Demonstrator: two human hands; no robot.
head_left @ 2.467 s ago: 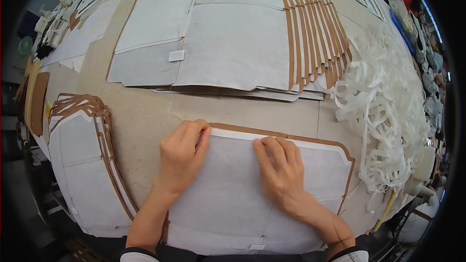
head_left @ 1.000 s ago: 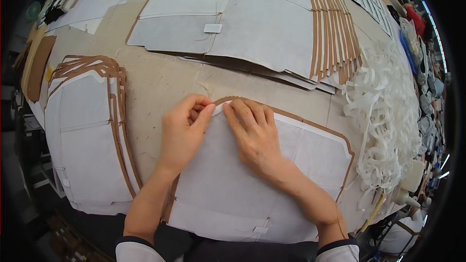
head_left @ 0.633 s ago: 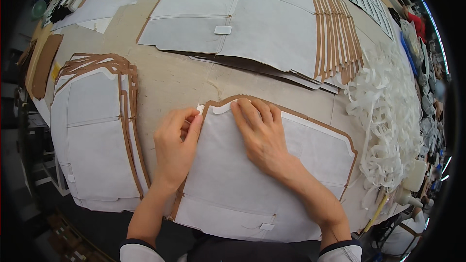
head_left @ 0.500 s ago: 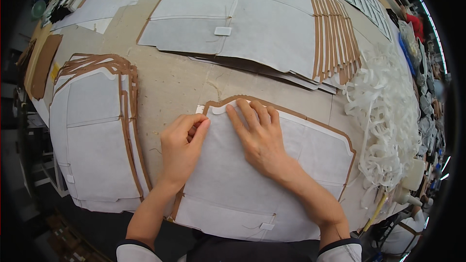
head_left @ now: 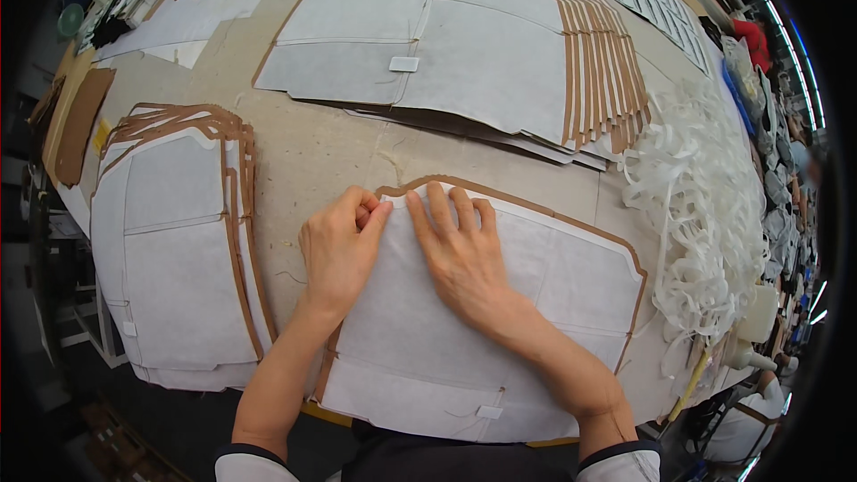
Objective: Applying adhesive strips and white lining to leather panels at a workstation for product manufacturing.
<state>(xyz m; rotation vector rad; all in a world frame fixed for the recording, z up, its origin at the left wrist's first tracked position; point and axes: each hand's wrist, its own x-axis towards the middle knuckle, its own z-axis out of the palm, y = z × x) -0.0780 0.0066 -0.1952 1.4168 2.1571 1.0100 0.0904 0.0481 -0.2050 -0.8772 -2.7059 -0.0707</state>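
Observation:
A white-backed panel with a brown border lies in front of me on the table. My left hand is at its upper left corner, thumb and fingers pinched together at the edge; what is between the fingertips is hidden. My right hand rests flat on the panel, fingers spread toward the upper edge. A narrow white strip follows the inside of the brown border, partly covered by the right fingers. A small white label and loose threads show low on the panel.
A stack of similar panels lies at the left. Another fanned stack lies at the back. A tangled heap of white strips is on the right, with a white bottle near it. Brown pieces lie far left.
My left hand has moved slightly up to the panel's corner. My right hand has shifted a little left, and the curved strip end that showed between the hands is now mostly covered.

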